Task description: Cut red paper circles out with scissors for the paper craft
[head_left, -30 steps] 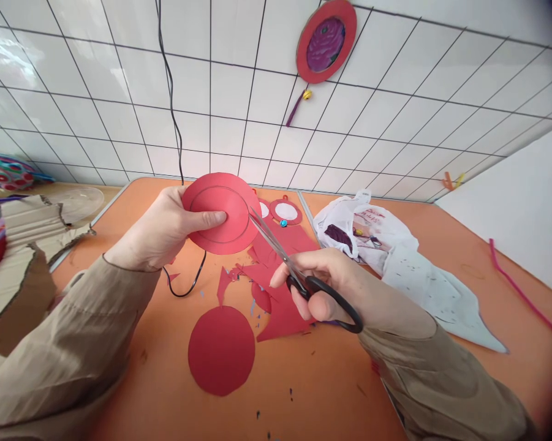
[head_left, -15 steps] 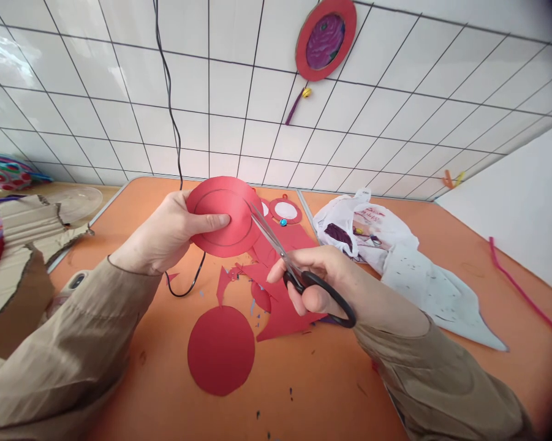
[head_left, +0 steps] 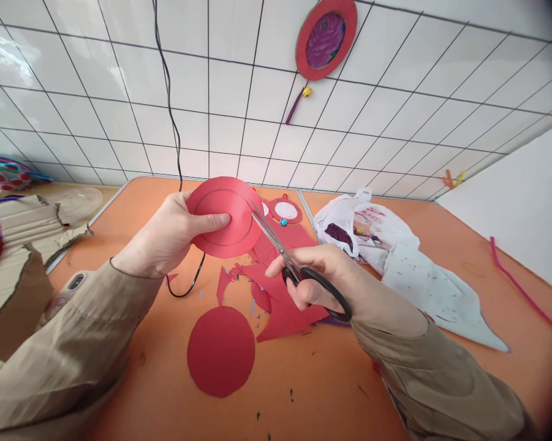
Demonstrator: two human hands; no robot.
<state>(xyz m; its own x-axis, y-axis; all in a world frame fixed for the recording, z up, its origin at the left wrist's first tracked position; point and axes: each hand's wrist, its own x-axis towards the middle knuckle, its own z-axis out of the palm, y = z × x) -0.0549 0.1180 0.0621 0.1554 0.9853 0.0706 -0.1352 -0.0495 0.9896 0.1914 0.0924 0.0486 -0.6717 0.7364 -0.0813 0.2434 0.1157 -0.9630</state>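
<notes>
My left hand (head_left: 177, 226) pinches a red paper disc (head_left: 225, 236) by its left side, thumb on top. A smaller circle is drawn on the disc. In my right hand (head_left: 317, 275) are scissors (head_left: 282, 251) with black handles, their blade tips touching the disc's right part near the drawn line. The blades look nearly closed. A second, darker red disc (head_left: 221, 352) lies flat on the orange table (head_left: 331, 380) below. Red paper scraps (head_left: 289, 306) and tiny cut bits lie under and beside the scissors.
Torn cardboard (head_left: 22, 245) and a phone (head_left: 76, 282) are at the left. To the right sit a white plastic bag (head_left: 386, 226) and a pale sheet (head_left: 436, 300). A black cable (head_left: 170, 104) runs down the tiled wall, where a round red ornament (head_left: 349, 30) hangs.
My right hand and the scissor handles have shifted slightly up and left, and the handles are a little closer together. The disc has barely moved.
</notes>
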